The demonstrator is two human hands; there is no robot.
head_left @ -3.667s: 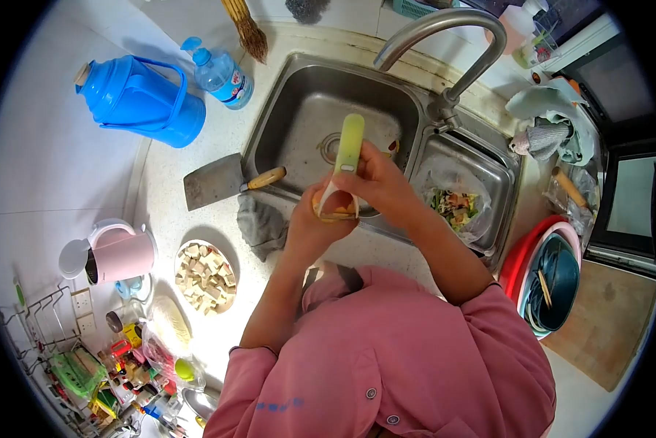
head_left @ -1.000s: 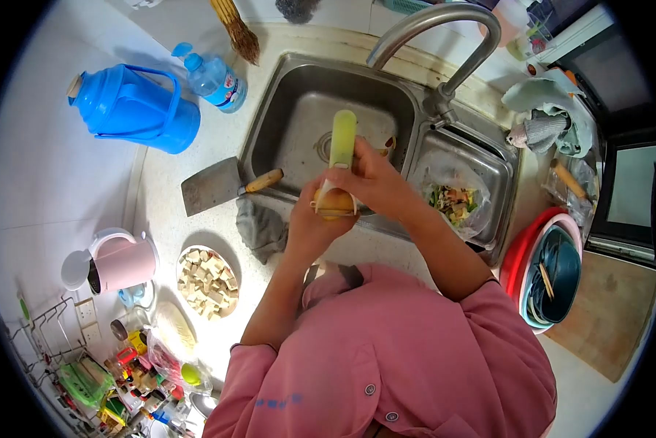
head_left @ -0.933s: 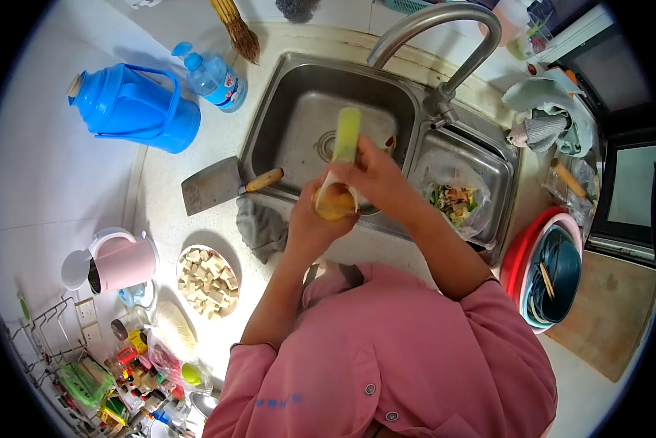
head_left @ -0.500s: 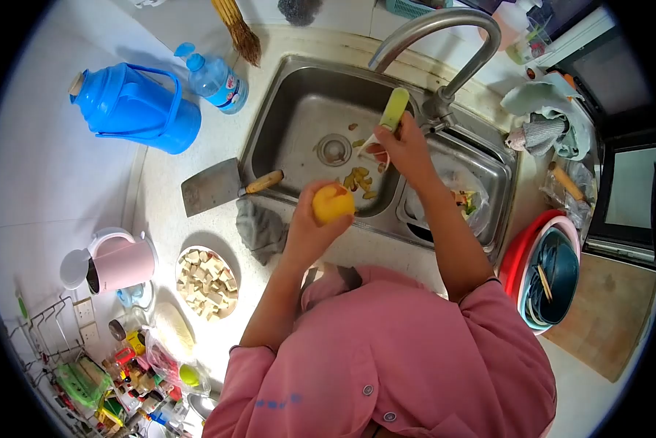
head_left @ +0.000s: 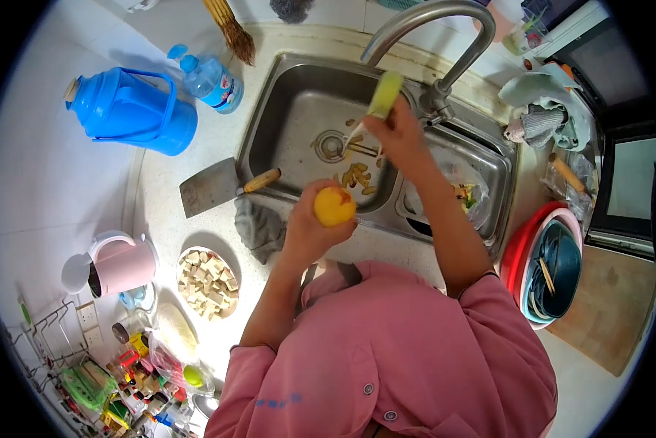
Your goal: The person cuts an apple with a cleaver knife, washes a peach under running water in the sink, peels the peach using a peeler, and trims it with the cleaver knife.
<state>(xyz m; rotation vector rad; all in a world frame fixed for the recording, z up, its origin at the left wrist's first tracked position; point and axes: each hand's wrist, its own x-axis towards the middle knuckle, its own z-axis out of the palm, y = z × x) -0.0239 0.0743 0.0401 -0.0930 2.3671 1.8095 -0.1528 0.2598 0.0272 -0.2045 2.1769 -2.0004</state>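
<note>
My left hand [head_left: 307, 228] is wrapped round a yellow peach [head_left: 334, 207] at the near edge of the sink [head_left: 288, 102]. Most of the fruit looks peeled, with a reddish patch at its top. My right hand [head_left: 402, 142] grips a peeler [head_left: 385, 95] by its green handle above the basin, apart from the fruit. Its head, pointing down toward the drain, is blurred. Several strips of peel [head_left: 355, 177] lie on the basin floor beside the drain.
Left of the sink are a cleaver [head_left: 211, 188], a grey cloth [head_left: 258, 228], a bowl of pale cubes [head_left: 207, 283], a blue thermos [head_left: 134, 109] and a soap bottle [head_left: 215, 84]. The faucet [head_left: 444, 22] arches overhead. Stacked basins [head_left: 518, 263] stand at right.
My right hand has shifted slightly left and up with the peeler, whose handle has turned more upright. The left hand still holds the peach in nearly the same place.
</note>
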